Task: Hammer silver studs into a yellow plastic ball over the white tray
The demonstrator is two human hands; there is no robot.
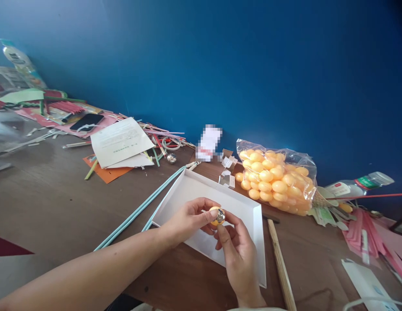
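Observation:
My left hand (pixel 188 220) and my right hand (pixel 236 250) meet over a shallow white tray (pixel 249 207). Together they pinch a small orange ball (pixel 215 212) with a shiny silver cap (pixel 221 215) on its right side. The left fingers curl round the ball from the left. My right thumb and fingers press on the silver cap from below. A clear plastic bag (pixel 275 179) full of orange balls lies just beyond the tray, to the right.
Long pale blue strips (pixel 139 209) run left of the tray. A wooden stick (pixel 280 268) lies at its right. Papers (pixel 119 142), a phone (pixel 87 122), coloured paper scraps and a silver bell (pixel 171 158) litter the brown table along the blue wall.

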